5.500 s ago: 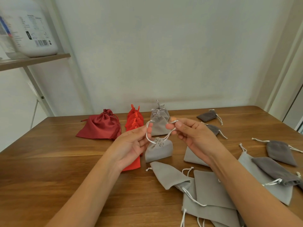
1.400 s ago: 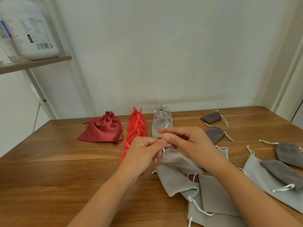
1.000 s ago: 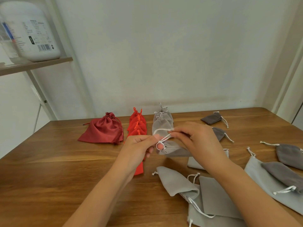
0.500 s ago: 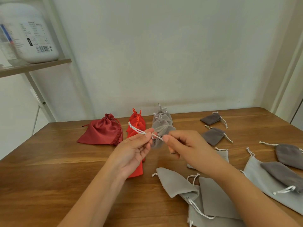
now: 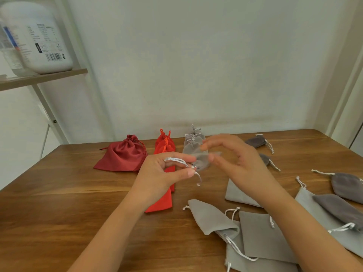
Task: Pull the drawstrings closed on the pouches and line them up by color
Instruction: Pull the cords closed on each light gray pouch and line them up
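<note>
The left hand pinches the white cord between thumb and curled fingers, apparently to cinch the grey pouch, held above the table near the grey row, while the right hand hovers beside it, fingers loosely arched, gripping nothing I can make out.

I see closed pouches rowed at the worktop's back, loose pouches front right, a jug on the shelf left.
</note>
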### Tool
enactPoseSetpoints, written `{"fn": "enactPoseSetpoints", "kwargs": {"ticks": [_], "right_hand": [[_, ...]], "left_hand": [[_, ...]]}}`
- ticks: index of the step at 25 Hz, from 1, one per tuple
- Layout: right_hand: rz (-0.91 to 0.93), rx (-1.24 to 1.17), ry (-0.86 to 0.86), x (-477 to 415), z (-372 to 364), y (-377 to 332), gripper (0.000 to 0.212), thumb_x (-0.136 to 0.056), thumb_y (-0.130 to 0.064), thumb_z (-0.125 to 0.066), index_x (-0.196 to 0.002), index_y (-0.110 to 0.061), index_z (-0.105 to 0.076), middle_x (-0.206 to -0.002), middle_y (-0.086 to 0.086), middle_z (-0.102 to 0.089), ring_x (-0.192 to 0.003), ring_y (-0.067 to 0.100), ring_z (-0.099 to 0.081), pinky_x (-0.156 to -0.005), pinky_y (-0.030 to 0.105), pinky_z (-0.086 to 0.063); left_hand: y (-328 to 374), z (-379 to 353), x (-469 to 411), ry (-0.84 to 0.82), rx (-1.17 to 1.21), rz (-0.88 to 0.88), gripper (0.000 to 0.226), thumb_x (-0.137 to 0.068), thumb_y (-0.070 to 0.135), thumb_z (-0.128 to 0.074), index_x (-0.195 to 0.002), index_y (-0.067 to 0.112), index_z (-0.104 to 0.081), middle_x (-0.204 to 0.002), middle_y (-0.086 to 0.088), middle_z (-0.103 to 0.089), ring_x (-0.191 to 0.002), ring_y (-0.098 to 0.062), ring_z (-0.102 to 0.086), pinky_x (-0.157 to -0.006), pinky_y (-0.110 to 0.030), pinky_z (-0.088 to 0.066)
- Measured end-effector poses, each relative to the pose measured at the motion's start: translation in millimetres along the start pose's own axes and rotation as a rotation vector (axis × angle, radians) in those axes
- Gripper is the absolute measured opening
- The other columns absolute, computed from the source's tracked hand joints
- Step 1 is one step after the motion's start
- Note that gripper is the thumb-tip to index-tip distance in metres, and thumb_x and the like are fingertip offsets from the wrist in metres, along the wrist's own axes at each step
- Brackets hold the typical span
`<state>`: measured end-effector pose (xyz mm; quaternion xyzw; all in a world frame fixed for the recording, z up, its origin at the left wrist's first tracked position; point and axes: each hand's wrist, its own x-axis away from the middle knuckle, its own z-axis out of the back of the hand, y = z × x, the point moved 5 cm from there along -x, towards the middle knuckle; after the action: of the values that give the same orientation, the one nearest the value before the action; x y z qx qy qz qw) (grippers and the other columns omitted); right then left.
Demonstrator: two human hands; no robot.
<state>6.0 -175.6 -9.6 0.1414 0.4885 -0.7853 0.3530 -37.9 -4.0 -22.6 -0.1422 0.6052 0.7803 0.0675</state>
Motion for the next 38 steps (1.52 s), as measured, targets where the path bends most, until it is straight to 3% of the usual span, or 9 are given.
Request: {"fn": "enactPoseSetpoints", "kwargs": {"ticks": [3,6,9,13,16,25,29,33,38], "right_hand": [[-0.035,-0.039,-0.193,4.7,-19.1,2.8,0.015,-0.086,-0.021,-0.068,-0.099,-0.029,-0.066,-0.110,-0.021,-0.064,-0.113,-0.012,-0.049,-0.092,0.005,-0.035],[-0.100,-0.129,-0.199,5.9,-21.5,5.2,0.017,-0.081,-0.018,-0.074,-0.093,-0.025,-0.064,-0.097,-0.012,-0.069,-0.096,0.003,-0.063,-0.086,0.027,-0.051],[-0.126,-0.232,-0.188,6.6,-21.0,0.3,0.019,-0.076,-0.015,-0.078,-0.089,-0.019,-0.065,-0.089,-0.005,-0.069,-0.084,0.008,-0.066,-0.075,0.024,-0.054],[-0.105,-0.227,-0.153,7.0,-21.6,-4.0,0.018,-0.075,-0.014,-0.079,-0.086,-0.014,-0.064,-0.087,-0.001,-0.068,-0.083,0.013,-0.066,-0.078,0.034,-0.055],[-0.131,-0.268,-0.137,6.8,-19.7,-2.5,0.018,-0.074,-0.011,-0.079,-0.085,-0.011,-0.065,-0.088,0.001,-0.070,-0.085,0.016,-0.068,-0.081,0.042,-0.054],[-0.123,-0.212,-0.138,6.4,-22.6,-2.6,0.019,-0.072,-0.009,-0.080,-0.082,-0.014,-0.065,-0.084,-0.003,-0.069,-0.082,0.012,-0.066,-0.080,0.041,-0.054],[-0.145,-0.200,-0.165,6.9,-25.2,-2.0,0.018,-0.074,-0.010,-0.079,-0.083,-0.015,-0.064,-0.083,-0.005,-0.069,-0.082,0.008,-0.065,-0.079,0.027,-0.053],[-0.324,-0.380,-0.121,3.5,-21.4,14.9,0.005,-0.085,-0.011,-0.067,-0.089,-0.009,-0.064,-0.079,0.005,-0.073,-0.077,0.012,-0.068,-0.083,0.025,-0.051],[-0.387,-0.593,-0.214,4.8,-20.3,16.7,0.013,-0.076,-0.002,-0.070,-0.086,-0.007,-0.064,-0.087,0.016,-0.073,-0.082,0.020,-0.071,-0.076,0.021,-0.053]], "left_hand": [[3.9,-4.5,2.6,-0.005,-0.082,-0.088,0.016,-0.073,0.003,-0.077,-0.085,0.013,-0.072,-0.082,0.000,-0.075,-0.086,-0.013,-0.071,-0.081,-0.023,-0.053],[5.3,-4.3,3.9,0.042,-0.075,-0.116,0.020,-0.073,0.003,-0.077,-0.077,0.017,-0.064,-0.078,-0.002,-0.073,-0.078,-0.014,-0.071,-0.072,-0.022,-0.054],[1.6,-3.3,3.5,0.088,-0.126,-0.151,0.031,-0.074,0.003,-0.077,-0.069,0.028,-0.059,-0.078,-0.003,-0.071,-0.077,-0.017,-0.070,-0.073,-0.029,-0.056],[3.5,-9.7,5.4,0.088,-0.270,-0.236,0.028,-0.079,0.002,-0.072,-0.081,0.029,-0.066,-0.079,0.007,-0.070,-0.075,-0.005,-0.067,-0.069,-0.016,-0.051],[6.1,-7.0,5.8,0.081,-0.352,-0.319,0.012,-0.083,0.019,-0.072,-0.092,0.027,-0.071,-0.082,0.013,-0.071,-0.079,-0.005,-0.068,-0.070,-0.022,-0.054],[-1.3,-4.9,2.0,0.028,-0.324,-0.235,0.016,-0.074,0.015,-0.079,-0.082,0.024,-0.069,-0.072,0.002,-0.068,-0.067,-0.013,-0.065,-0.066,-0.031,-0.056],[-1.6,-6.6,1.7,-0.008,-0.366,-0.238,0.018,-0.076,0.011,-0.078,-0.080,0.024,-0.068,-0.071,0.005,-0.065,-0.064,-0.007,-0.060,-0.062,-0.024,-0.053],[0.8,-15.2,5.1,-0.038,-0.447,-0.317,0.017,-0.079,0.005,-0.073,-0.080,0.021,-0.066,-0.071,0.006,-0.062,-0.064,-0.004,-0.055,-0.061,-0.012,-0.045],[6.8,-17.8,10.3,0.000,-0.503,-0.459,0.013,-0.081,0.011,-0.073,-0.087,0.021,-0.065,-0.081,0.012,-0.061,-0.075,-0.002,-0.057,-0.069,-0.008,-0.043]]}}
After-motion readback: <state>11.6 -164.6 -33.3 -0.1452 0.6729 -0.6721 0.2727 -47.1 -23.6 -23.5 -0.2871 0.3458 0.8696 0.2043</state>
